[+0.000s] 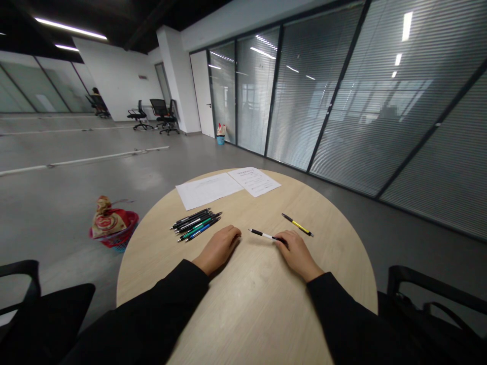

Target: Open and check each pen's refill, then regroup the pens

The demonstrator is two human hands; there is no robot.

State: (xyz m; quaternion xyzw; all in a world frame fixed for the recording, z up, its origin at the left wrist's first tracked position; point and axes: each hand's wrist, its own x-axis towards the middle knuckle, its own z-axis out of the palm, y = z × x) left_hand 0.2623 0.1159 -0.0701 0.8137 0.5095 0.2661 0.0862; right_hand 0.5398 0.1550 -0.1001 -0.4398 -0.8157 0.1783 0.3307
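Observing from the head view, the right hand (pixel 299 255) lies on the round wooden bench (pixel 247 309), its fingers (pixel 284 239) over the end of a black-and-white pen (pixel 264 234); any grip cannot be told. The left hand (pixel 218 249) rests apart, empty, just beside a bundle of pens (pixel 196 225). A yellow-and-black pen (pixel 298 224) lies near the right hand; sheets of paper (pixel 228 186) lie beyond.

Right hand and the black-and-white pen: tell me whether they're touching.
Touching. The head view shows the black-and-white pen running in under the fingers of the right hand.
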